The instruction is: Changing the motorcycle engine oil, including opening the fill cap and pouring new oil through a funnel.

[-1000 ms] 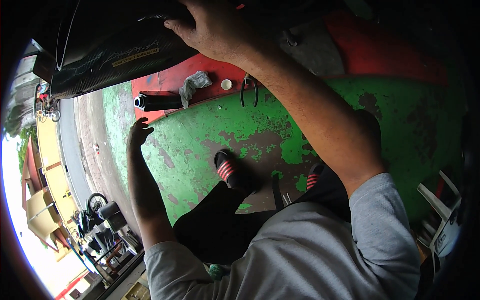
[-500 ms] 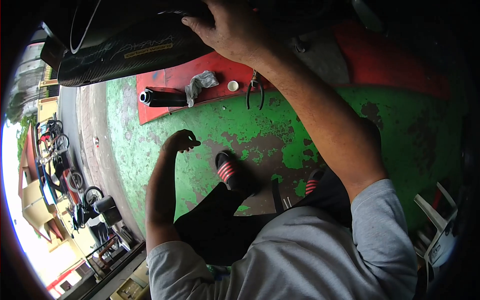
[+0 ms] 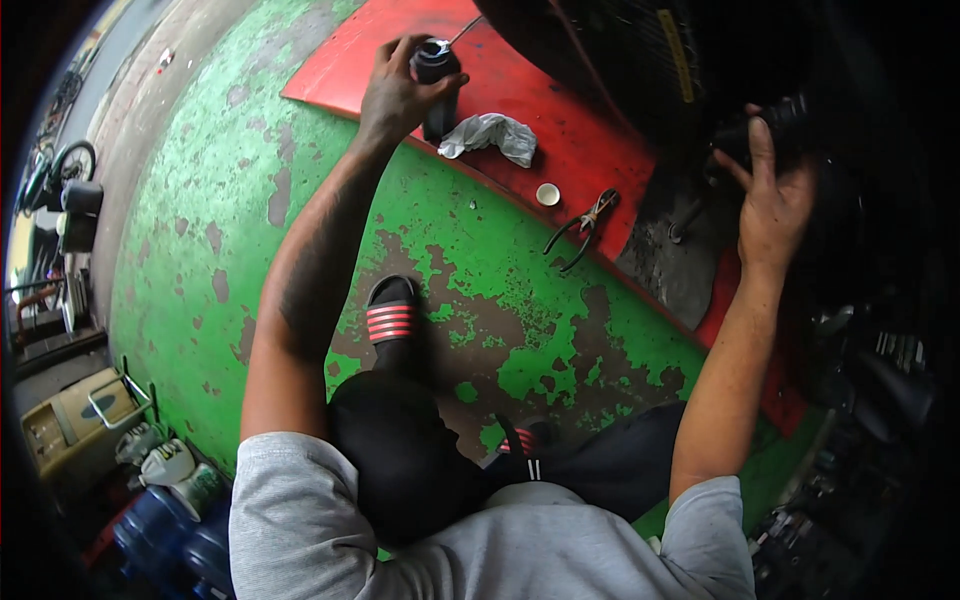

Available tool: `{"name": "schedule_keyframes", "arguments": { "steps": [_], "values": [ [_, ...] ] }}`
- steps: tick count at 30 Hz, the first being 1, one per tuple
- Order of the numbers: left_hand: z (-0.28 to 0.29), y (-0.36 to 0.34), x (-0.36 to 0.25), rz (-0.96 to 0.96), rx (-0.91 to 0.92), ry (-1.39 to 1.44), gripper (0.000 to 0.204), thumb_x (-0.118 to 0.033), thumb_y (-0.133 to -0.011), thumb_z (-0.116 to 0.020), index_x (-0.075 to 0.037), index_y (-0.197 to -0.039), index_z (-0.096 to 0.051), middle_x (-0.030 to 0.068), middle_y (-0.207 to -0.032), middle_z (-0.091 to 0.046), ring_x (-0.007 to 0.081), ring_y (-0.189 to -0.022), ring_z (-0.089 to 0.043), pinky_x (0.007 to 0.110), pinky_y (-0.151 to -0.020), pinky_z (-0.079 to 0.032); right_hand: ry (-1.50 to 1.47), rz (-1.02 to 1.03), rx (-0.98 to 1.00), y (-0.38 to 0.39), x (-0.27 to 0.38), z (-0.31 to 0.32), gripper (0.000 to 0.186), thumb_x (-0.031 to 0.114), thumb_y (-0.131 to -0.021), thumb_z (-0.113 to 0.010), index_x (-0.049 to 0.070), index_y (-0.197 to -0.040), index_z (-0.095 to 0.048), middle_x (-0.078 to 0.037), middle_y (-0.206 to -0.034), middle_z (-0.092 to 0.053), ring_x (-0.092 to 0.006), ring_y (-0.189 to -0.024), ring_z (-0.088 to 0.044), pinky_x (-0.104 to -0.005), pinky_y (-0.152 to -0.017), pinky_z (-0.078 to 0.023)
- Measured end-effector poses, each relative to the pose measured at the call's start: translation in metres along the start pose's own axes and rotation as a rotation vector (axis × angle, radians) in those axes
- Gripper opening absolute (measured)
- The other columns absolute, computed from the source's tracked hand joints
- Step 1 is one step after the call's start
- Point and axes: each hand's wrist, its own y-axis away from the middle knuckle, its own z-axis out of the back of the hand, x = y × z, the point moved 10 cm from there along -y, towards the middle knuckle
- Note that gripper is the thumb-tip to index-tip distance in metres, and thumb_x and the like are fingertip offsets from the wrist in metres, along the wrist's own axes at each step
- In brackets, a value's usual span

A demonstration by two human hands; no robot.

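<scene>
My left hand (image 3: pixel 398 95) is wrapped round the neck end of a black bottle (image 3: pixel 438 112), which stands upright on the red board with its open mouth towards me. A crumpled white rag (image 3: pixel 495 137) lies beside the bottle. My right hand (image 3: pixel 775 210) is raised at the right against a dark ribbed part (image 3: pixel 790 120) of a vehicle, with thumb and forefinger stretched apart. Its other fingers are partly hidden, and deep shadow hides whether they touch the part. Between the hands lie a small white cap (image 3: pixel 547 194) and pliers with black handles (image 3: pixel 590 225).
The red board (image 3: pixel 375 75) runs diagonally over a worn green floor (image 3: pixel 250 220). A dark vehicle body (image 3: pixel 600 50) overhangs it at the upper right. Blue water jugs (image 3: pixel 160 530) and a beige case (image 3: pixel 75 425) stand at the lower left. My sandalled foot (image 3: pixel 390 310) is near the middle.
My view has turned to the right. My left hand has gone from empty air to the black bottle, now upright instead of lying. My right hand has left the carbon-patterned panel and moved lower right.
</scene>
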Motion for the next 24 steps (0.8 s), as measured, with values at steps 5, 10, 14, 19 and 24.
{"name": "schedule_keyframes", "arguments": {
  "steps": [5,10,14,19,24],
  "values": [
    [-0.025,-0.022,-0.002,-0.235,0.504,0.322,0.074,-0.017,-0.077,-0.078,-0.013,-0.144,-0.046,0.0142,-0.125,-0.062,0.0234,-0.115,-0.059,0.037,-0.099,-0.048,0.011,-0.033,-0.003,0.002,0.006,-0.004,0.051,0.018,-0.097,-0.065,0.004,-0.141,-0.042,-0.016,-0.124,-0.060,-0.0242,-0.111,-0.064,-0.0357,-0.078,-0.065],
    [-0.014,-0.028,0.016,-0.196,0.504,0.448,0.082,-0.018,-0.074,-0.080,-0.003,-0.145,-0.042,0.0170,-0.124,-0.062,0.0263,-0.115,-0.059,0.036,-0.099,-0.048,0.003,-0.069,0.050,0.000,-0.003,0.000,0.048,0.015,-0.099,-0.062,0.007,-0.141,-0.042,-0.018,-0.128,-0.059,-0.0265,-0.115,-0.062,-0.0396,-0.080,-0.065],
    [0.022,-0.001,0.029,-0.005,0.166,0.568,0.095,-0.040,-0.081,-0.081,-0.008,-0.154,-0.029,0.0239,-0.144,-0.048,0.0341,-0.129,-0.053,0.042,-0.106,-0.045,0.102,0.010,0.074,-0.010,0.013,0.011,0.047,0.015,-0.100,-0.060,0.006,-0.141,-0.040,-0.020,-0.129,-0.057,-0.0289,-0.116,-0.061,-0.0412,-0.083,-0.064],
    [0.027,0.116,0.147,0.253,-0.174,0.467,0.044,-0.037,-0.092,-0.071,-0.005,-0.120,-0.063,0.0135,-0.110,-0.069,0.0213,-0.096,-0.069,0.036,-0.084,-0.056,0.141,0.013,0.115,-0.003,0.007,-0.003,0.048,0.017,-0.101,-0.059,0.005,-0.142,-0.036,-0.021,-0.130,-0.056,-0.0292,-0.117,-0.060,-0.0409,-0.083,-0.064],
    [-0.004,0.273,0.177,0.551,0.020,0.494,0.030,-0.029,-0.100,-0.060,-0.001,-0.108,-0.067,0.0055,-0.089,-0.070,0.0114,-0.077,-0.063,0.028,-0.071,-0.052,0.170,0.043,0.112,0.000,0.014,-0.004,0.047,0.019,-0.102,-0.058,0.004,-0.141,-0.036,-0.021,-0.131,-0.055,-0.0292,-0.117,-0.060,-0.0412,-0.083,-0.063]
  ]
}}
